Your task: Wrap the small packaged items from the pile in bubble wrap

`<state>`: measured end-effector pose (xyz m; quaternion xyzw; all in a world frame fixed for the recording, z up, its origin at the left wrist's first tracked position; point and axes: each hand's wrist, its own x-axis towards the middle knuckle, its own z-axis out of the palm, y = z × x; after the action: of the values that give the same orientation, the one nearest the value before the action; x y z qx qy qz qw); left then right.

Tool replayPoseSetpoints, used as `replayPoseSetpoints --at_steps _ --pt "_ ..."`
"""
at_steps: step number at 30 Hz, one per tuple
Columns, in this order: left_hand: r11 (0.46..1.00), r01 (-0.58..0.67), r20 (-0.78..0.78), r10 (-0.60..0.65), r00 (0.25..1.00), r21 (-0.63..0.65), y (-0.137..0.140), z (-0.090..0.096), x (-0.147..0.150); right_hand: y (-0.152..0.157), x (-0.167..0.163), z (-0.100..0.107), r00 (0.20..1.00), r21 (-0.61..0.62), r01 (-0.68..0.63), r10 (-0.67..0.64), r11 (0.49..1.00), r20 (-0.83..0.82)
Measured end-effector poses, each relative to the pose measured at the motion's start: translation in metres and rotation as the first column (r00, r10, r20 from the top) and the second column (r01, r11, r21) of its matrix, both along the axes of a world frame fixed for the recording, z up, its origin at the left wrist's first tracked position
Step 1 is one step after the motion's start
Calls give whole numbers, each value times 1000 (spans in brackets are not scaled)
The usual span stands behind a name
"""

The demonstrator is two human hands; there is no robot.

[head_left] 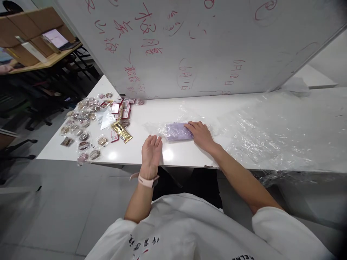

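Observation:
A flat purple package [173, 132] lies on the white table, with clear plastic wrap [159, 128] over its left end and more behind it. My right hand [201, 135] is over the package's right end, its fingers curved across the top. The thumb is mostly hidden. Just left and in front of the package, my left hand [151, 150] is held palm up at the table's front edge. Its fingers are stretched out and slightly bent, with nothing visible in them. A pink watch strap [146, 181] circles the left wrist.
Several small wrapped items [81, 117] are scattered at the table's left end, near red-and-white cards [126, 112] and a gold packet [121, 132]. A large plastic sheet [260, 133] covers the right side and hangs over the front edge. A whiteboard [206, 47] stands behind.

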<state>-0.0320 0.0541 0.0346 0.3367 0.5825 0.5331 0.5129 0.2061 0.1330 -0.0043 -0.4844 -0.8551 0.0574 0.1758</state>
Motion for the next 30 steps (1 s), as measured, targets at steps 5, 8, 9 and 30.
replayPoseSetpoints --at_steps 5,8,9,30 --pt "986 164 -292 -145 945 42 58 9 33 0 -2 0 999 -23 28 -27 999 24" --pt "944 326 -654 -213 726 55 68 3 50 1 -1 -2 1000 -22 31 -31 999 7" --pt "924 378 -754 -211 623 53 67 0 54 1 -1 -3 1000 -18 28 -28 999 -4" --pt "756 654 -996 -48 78 15 60 -27 54 7 62 69 858 -420 385 -487 822 -166"
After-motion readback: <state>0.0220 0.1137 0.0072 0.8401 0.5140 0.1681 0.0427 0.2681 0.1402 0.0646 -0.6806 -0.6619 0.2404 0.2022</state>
